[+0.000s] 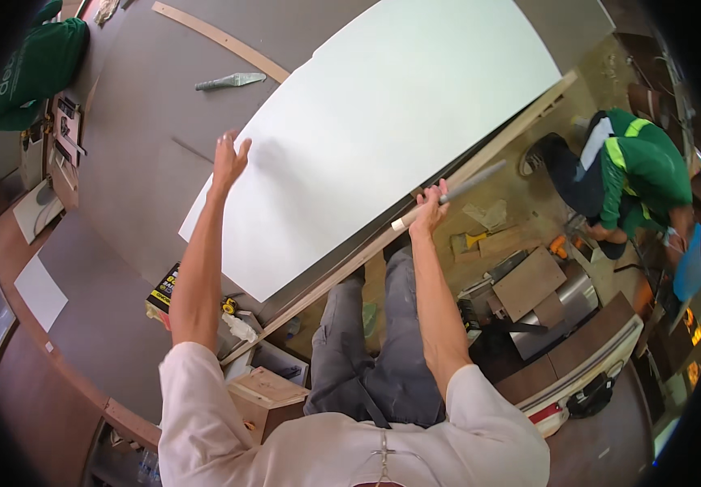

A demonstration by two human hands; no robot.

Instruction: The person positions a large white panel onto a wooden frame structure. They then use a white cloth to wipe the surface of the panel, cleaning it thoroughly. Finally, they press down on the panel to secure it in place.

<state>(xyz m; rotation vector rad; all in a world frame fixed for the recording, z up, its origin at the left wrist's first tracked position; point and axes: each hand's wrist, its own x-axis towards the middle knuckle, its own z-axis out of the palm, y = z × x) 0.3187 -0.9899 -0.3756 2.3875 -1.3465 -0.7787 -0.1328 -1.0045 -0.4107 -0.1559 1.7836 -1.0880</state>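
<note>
A large white sheet (383, 122) lies across the table in front of me. My left hand (230, 161) is by its left edge, fingers spread and holding nothing. Whether that palm touches the sheet is hard to tell. By the near right edge, my right hand (429, 207) is closed around a long file (474, 182) with a pale handle. The file's grey blade points away to the right, and its handle end sticks out on the left of my fist. Below it runs a wooden edge strip (521, 118) along the table side.
A flat tool with a dark handle (230, 81) and a wooden strip (219, 36) lie on the grey tabletop (135, 122). To the right, a person in green (642, 170) crouches on the floor among tools and offcuts. Another green sleeve (42, 69) shows at upper left. A box (163, 292) stands near my left elbow.
</note>
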